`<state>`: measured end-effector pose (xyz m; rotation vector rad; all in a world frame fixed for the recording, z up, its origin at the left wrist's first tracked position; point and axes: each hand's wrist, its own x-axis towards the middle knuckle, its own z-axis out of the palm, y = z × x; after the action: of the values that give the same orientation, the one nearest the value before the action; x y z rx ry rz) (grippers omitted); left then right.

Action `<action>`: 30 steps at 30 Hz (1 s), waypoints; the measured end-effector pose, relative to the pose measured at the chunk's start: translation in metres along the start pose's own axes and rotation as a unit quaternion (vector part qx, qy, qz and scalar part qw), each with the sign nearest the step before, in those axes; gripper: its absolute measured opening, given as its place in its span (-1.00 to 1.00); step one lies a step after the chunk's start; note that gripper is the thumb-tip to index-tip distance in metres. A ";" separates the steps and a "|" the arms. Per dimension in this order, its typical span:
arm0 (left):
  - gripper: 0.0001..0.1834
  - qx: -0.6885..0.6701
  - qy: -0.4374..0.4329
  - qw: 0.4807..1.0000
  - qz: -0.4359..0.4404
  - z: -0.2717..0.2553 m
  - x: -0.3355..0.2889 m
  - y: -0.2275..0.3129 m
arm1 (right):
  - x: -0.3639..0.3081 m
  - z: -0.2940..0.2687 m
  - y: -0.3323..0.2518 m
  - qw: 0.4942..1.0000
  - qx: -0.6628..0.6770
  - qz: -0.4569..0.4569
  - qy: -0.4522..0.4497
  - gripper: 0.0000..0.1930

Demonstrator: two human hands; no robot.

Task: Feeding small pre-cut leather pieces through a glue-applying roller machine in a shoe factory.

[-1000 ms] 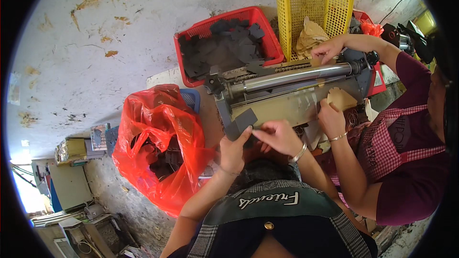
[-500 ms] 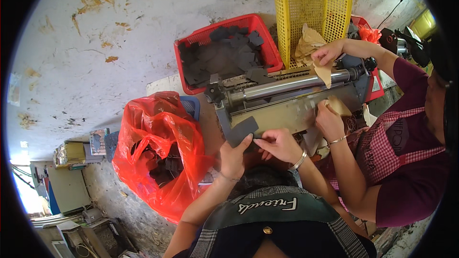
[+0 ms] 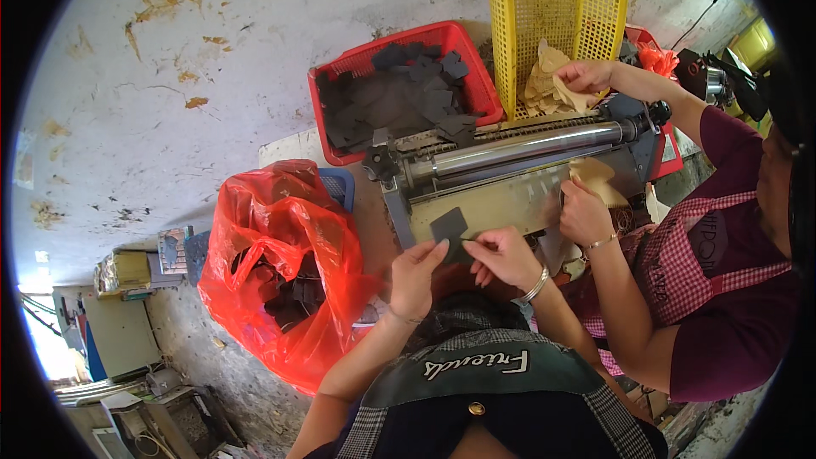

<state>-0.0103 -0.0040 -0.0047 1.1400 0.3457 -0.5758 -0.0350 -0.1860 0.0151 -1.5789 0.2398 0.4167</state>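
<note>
A thin dark grey flat piece [image 3: 450,223] stands up between my two hands, over the near edge of the machine's bed. My left hand [image 3: 414,278] pinches its lower left edge between thumb and fingers. At the lower right edge, the closed fingertips of my right hand [image 3: 505,258] grip the same piece. In front of them is a roller machine with a shiny metal roller [image 3: 527,150] and a pale worn plate [image 3: 489,206]. Behind it, a red basket [image 3: 321,119] holds many similar dark grey pieces.
At the right, a co-worker's one hand [image 3: 586,214] holds a tan piece [image 3: 595,178]; the other hand [image 3: 586,76] touches tan pieces by a yellow basket [image 3: 557,0]. A red plastic bag [image 3: 280,183] with dark pieces stands at my left, beside a blue basket [image 3: 340,187].
The dark grey piece has turned more upright between my hands. The co-worker's far hand has moved back from over the roller to the tan pieces at the yellow basket.
</note>
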 end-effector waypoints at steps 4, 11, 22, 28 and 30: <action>-0.79 -0.059 -0.021 0.998 -0.009 0.009 -0.007 0.004 | -0.006 -0.004 0.000 1.000 0.011 0.013 0.016 -0.78; -0.79 -0.018 -0.024 1.000 -0.010 0.001 -0.005 0.009 | -0.010 0.007 -0.001 0.997 -0.018 -0.051 0.053 -0.82; -0.82 -0.028 -0.049 0.997 -0.048 -0.003 -0.012 0.026 | -0.012 -0.003 0.001 0.999 0.006 -0.030 0.031 -0.80; -0.83 -0.049 -0.018 0.999 -0.015 -0.003 -0.010 0.023 | -0.015 -0.002 -0.012 0.993 0.113 0.021 0.003 -0.78; -0.83 -0.055 -0.006 0.998 -0.003 -0.001 -0.010 0.021 | -0.015 -0.001 -0.008 0.996 0.088 0.004 -0.013 -0.81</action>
<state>-0.0057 0.0060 0.0160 1.0293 0.3673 -0.5613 -0.0449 -0.1875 0.0289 -1.3991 0.2558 0.4118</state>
